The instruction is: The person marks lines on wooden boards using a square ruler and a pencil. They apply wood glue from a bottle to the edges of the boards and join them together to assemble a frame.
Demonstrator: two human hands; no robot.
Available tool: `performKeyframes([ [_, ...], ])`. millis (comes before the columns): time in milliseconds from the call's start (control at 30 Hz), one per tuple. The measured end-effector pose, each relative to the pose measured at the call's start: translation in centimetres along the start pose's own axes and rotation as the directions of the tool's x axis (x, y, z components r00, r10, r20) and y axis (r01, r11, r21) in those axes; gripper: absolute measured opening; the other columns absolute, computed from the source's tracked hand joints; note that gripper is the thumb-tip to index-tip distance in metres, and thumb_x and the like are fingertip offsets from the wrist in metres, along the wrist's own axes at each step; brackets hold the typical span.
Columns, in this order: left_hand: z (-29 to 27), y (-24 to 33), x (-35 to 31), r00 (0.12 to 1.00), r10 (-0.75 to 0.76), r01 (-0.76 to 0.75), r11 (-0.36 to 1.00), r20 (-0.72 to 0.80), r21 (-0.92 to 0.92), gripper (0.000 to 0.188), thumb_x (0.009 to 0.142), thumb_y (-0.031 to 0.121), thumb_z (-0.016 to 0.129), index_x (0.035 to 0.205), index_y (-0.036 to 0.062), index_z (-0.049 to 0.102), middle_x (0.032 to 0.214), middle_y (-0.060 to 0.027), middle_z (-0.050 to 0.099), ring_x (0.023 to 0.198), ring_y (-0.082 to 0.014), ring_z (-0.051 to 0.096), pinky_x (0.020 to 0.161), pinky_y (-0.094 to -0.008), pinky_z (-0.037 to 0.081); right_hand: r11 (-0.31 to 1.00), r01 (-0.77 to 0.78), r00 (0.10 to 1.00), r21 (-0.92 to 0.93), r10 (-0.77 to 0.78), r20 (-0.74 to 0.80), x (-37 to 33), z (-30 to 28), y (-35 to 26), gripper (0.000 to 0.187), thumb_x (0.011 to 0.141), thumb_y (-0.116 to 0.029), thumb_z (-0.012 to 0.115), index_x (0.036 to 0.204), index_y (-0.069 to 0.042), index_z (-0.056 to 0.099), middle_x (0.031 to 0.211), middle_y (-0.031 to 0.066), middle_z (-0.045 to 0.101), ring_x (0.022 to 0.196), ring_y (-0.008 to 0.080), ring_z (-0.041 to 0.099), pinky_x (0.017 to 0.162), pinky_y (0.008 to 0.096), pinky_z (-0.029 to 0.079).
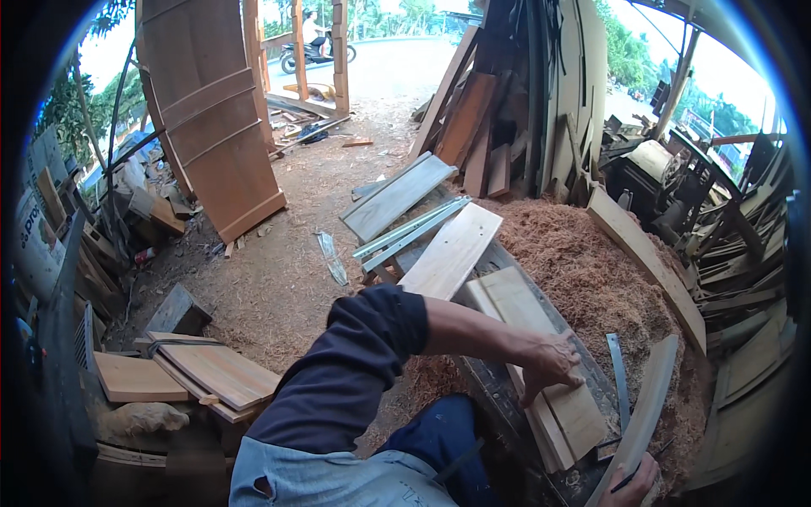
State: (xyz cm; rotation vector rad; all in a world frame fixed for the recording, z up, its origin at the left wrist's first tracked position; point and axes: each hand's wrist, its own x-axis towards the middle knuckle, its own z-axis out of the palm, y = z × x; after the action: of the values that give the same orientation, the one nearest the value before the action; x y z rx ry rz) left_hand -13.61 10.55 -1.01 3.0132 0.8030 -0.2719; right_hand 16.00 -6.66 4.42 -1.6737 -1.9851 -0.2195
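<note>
My left hand (551,365) reaches across a pale wooden board (512,297) on the bench, its fingers spread and pressing on the wood. That board lies along a second, narrower plank (541,431). Low at the right, my right hand (635,483) is closed around a thin dark stick like a pencil (626,478). It sits against the near end of a long, tilted board (644,414); whether it also grips this board I cannot tell. A flat metal ruler (617,376) lies between the two boards.
Under the boards is a dark workbench (498,393), with another pale board (452,253) farther along. Wood shavings (583,262) are heaped to its right. A wooden door panel (215,127) stands at the far left, and stacked planks (215,367) lie at the near left.
</note>
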Motion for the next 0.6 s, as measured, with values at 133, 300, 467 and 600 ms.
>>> performKeyframes([
  [133, -3.0, 1.8, -3.1, 0.983, -0.185, 0.185, 0.983, -0.009, 0.014, 0.131, 0.047, 0.068, 0.086, 0.15, 0.0031, 0.038, 0.124, -0.0244, 0.054, 0.118, -0.0385, 0.054, 0.099, -0.0541, 0.034, 0.996, -0.089, 0.996, 0.014, 0.09, -0.018, -1.0, 1.7, -0.1, 0.033, 0.094, -0.021, 0.06, 0.113, 0.006, 0.062, 0.107, 0.0278, 0.059, 0.097, 0.0479, 0.057, 0.086, 0.0527, 0.047],
  [300, -1.4, 2.2, -2.2, 0.947, -0.319, 0.32, 0.94, 0.028, -0.116, 0.125, 0.049, 0.071, 0.083, 0.141, -0.0053, 0.046, 0.119, -0.0264, 0.057, 0.113, -0.038, 0.055, 0.092, -0.05, 0.038, 1.0, -0.017, 0.999, 0.013, 0.017, -0.035, -1.8, 3.0, -0.1, 0.043, 0.087, -0.015, 0.059, 0.125, 0.006, 0.053, 0.12, 0.0332, 0.054, 0.113, 0.0554, 0.048, 0.097, 0.0575, 0.039],
  [467, 0.5, 3.8, -0.9, 0.915, -0.399, 0.382, 0.904, -0.055, -0.194, 0.117, 0.059, 0.075, 0.076, 0.139, -0.0057, 0.049, 0.124, -0.0274, 0.055, 0.116, -0.0408, 0.054, 0.092, -0.0523, 0.039, 0.936, 0.155, 0.988, 0.315, -0.156, -0.021, 3.8, 2.9, -5.7, 0.039, 0.081, -0.003, 0.062, 0.118, 0.005, 0.055, 0.105, 0.0282, 0.054, 0.099, 0.0513, 0.053, 0.087, 0.0526, 0.044],
  [600, 3.0, 7.7, -2.5, 0.809, -0.301, 0.386, 0.92, -0.504, 0.071, 0.098, 0.073, 0.068, 0.07, 0.134, -0.0072, 0.053, 0.126, -0.0258, 0.055, 0.121, -0.0428, 0.05, 0.101, -0.0633, 0.036, 0.798, 0.213, 0.958, 0.563, -0.283, 0.039, 10.2, 6.0, -8.8, 0.039, 0.079, -0.01, 0.067, 0.116, 0.002, 0.059, 0.1, 0.0214, 0.062, 0.094, 0.0377, 0.063, 0.086, 0.043, 0.05],
])
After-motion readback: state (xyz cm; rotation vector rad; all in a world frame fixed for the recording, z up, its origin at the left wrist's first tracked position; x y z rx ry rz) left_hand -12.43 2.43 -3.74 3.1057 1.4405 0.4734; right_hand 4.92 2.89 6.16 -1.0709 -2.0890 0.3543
